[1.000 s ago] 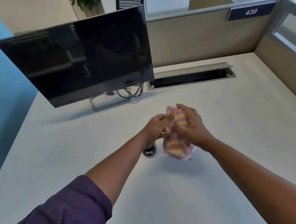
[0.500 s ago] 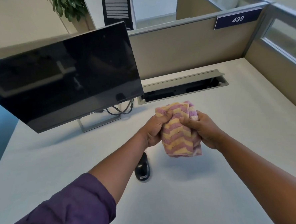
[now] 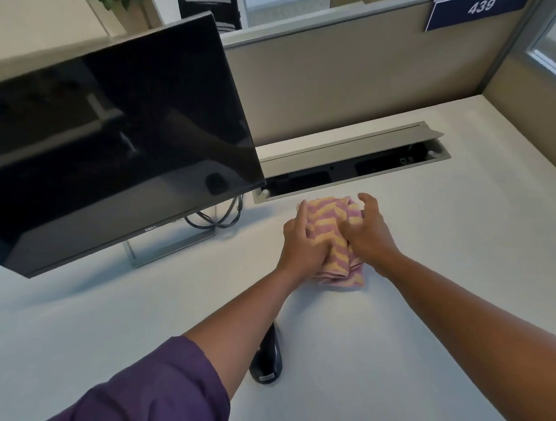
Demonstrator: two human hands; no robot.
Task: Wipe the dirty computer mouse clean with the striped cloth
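Observation:
The pink-and-yellow striped cloth (image 3: 332,221) lies bunched on the white desk (image 3: 436,265), just in front of the cable slot. My left hand (image 3: 301,244) rests on its left side, fingers laid over it and the thumb tucked into a fold. My right hand (image 3: 371,234) sits on the cloth's right side with its fingers spread and lifted. The black computer mouse (image 3: 268,360) lies on the desk nearer to me, apart from the cloth, and my left forearm hides part of it.
A dark monitor (image 3: 103,149) on a metal stand (image 3: 171,246) fills the left, with cables (image 3: 215,219) behind it. An open cable slot (image 3: 349,170) runs along the back. Beige partition walls (image 3: 343,82) close off the back and right.
Both hands have carried the cloth forward and down from mid-air onto the desk, away from the mouse. The right hand's fingers have spread apart.

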